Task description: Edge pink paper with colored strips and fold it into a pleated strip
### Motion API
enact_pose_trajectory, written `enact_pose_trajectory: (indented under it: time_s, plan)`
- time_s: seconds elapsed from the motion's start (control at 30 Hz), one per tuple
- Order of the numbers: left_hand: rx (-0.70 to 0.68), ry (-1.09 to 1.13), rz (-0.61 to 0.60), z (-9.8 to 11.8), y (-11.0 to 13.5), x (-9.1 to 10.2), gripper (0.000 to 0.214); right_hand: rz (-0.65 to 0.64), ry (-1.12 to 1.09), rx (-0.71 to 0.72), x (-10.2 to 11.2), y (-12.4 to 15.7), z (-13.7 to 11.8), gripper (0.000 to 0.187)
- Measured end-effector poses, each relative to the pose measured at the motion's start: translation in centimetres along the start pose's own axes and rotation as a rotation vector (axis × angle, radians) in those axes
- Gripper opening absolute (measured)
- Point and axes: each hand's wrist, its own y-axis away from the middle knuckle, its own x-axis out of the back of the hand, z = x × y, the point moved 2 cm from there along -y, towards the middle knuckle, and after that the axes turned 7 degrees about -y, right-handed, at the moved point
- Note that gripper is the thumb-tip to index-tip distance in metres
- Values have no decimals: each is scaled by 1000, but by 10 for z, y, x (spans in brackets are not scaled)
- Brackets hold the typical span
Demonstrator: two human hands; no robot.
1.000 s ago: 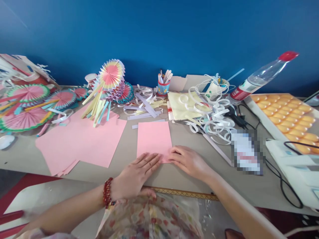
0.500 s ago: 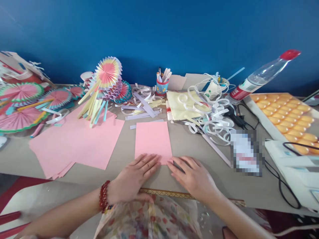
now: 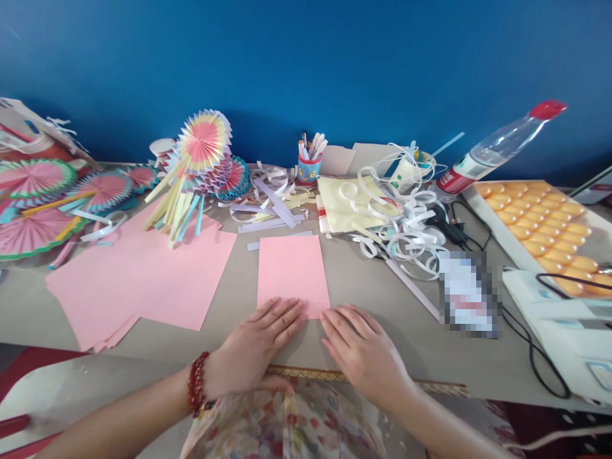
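A rectangular piece of pink paper [image 3: 291, 271] lies flat on the grey table [image 3: 373, 274] right in front of me. My left hand [image 3: 255, 344] is spread flat, its fingertips pressing on the paper's near edge and left corner. At the near right corner, the fingertips of my right hand [image 3: 366, 354] rest against the paper's edge, fingers stretched out and palm down. Neither hand grips anything. Larger pink sheets [image 3: 143, 280] overlap to the left of my left hand.
Folded paper rosettes [image 3: 204, 143] stand at the back left. Behind the paper are purple strips [image 3: 275, 204], a pen cup [image 3: 309, 169] and yellow sheets [image 3: 351, 204]. Curled white strips [image 3: 415, 236], a plastic bottle [image 3: 497, 150], a black cable [image 3: 530, 347] and an orange-bumped tray [image 3: 545, 223] occupy the right.
My right hand has shifted slightly, its fingers now closer together at the paper's corner. My left hand stays in place on the paper. The view has moved a little.
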Motion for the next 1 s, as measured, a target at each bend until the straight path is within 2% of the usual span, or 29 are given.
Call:
enact_pose_trajectory:
  time_s: [0.13, 0.3, 0.5, 0.63, 0.83, 1.0]
  plan:
    - [3, 14, 1, -1, 0, 0, 104, 8, -49, 17, -2, 4, 5, 31]
    - [3, 17, -2, -1, 0, 0, 103, 30, -111, -58, 0, 3, 7, 29]
    - [12, 21, -14, -1, -1, -1, 104, -24, -69, -89, -4, 2, -2, 42]
    - [9, 24, -2, 0, 0, 0, 105, -23, -57, -105, -7, 2, -3, 40]
    - [136, -64, 12, -2, 30, 1, 103, -6, -100, -133, -4, 0, -3, 36]
    - [158, -98, 11, -4, 49, 2, 97, -5, -118, -172, -7, 2, -6, 41]
